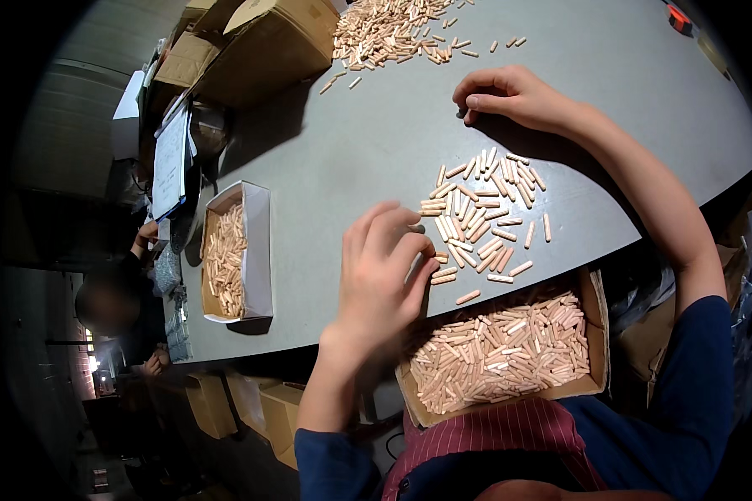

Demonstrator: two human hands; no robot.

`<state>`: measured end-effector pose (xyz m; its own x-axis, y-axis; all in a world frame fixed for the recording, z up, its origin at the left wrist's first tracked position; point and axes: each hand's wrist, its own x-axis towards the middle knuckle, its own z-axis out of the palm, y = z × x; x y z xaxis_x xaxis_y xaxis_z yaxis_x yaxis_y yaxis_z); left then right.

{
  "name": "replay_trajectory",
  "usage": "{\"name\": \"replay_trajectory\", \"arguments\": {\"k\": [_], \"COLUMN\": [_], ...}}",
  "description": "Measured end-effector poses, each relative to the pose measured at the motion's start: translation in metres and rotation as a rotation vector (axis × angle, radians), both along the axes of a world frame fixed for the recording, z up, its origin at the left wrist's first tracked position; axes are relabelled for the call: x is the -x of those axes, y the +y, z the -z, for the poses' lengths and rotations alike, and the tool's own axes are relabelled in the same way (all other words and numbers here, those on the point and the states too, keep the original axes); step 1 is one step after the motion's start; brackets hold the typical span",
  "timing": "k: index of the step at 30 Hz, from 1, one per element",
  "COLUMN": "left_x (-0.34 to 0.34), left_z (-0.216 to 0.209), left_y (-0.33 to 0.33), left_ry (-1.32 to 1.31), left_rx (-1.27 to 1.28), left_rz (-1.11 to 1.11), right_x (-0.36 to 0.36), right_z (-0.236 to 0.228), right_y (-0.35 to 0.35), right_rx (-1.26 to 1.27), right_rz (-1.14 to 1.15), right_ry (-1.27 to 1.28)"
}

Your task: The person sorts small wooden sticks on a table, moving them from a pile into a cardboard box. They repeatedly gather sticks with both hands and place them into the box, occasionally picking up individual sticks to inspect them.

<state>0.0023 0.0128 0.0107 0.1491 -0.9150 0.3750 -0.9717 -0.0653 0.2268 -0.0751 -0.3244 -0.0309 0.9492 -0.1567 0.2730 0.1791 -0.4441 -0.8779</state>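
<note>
A loose spread of wooden dowel pins (480,213) lies on the grey table in front of me. At its left edge is my left hand (380,267), slightly blurred. Its fingers are bent but apart, and I see nothing held in them. Beyond the spread, my right hand (518,96) rests low over the table with its fingers curled in toward the thumb. A small dark spot shows at those fingertips, too small to name. Below the table edge, against my body, a cardboard box (595,334) is filled with more dowel pins.
On the left stands a white-sided box (259,250) of dowel pins. A large dowel heap (384,33) lies at the far side beside a brown carton (267,50). A clipboard (171,163) and another person (113,309) are at far left. An orange-and-black object (679,20) sits far right.
</note>
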Motion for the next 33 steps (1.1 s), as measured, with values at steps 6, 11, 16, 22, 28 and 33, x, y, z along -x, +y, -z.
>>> {"name": "replay_trajectory", "arguments": {"k": [6, 11, 16, 22, 28, 33], "left_x": [-0.005, -0.002, -0.002, -0.022, -0.108, -0.112], "left_z": [-0.008, -0.003, -0.001, -0.006, -0.037, -0.016], "left_y": [-0.004, -0.003, 0.007, 0.039, 0.119, 0.126], "left_ry": [0.086, 0.127, 0.183, 0.180, -0.088, -0.407], "left_rx": [-0.021, -0.047, -0.004, 0.204, 0.465, 0.270], "left_rz": [0.035, 0.052, 0.025, -0.174, -0.831, -0.718], "right_x": [0.000, 0.000, -0.003, 0.001, 0.003, 0.002], "right_z": [0.000, 0.003, 0.005, 0.002, -0.003, -0.003], "right_y": [0.002, 0.001, 0.000, 0.001, 0.002, 0.006], "right_rx": [-0.011, 0.007, -0.012, -0.060, -0.051, -0.030], "right_rz": [0.004, 0.018, -0.001, -0.025, -0.017, 0.045], "right_ry": [-0.012, -0.045, -0.060, -0.043, -0.021, -0.009]}}
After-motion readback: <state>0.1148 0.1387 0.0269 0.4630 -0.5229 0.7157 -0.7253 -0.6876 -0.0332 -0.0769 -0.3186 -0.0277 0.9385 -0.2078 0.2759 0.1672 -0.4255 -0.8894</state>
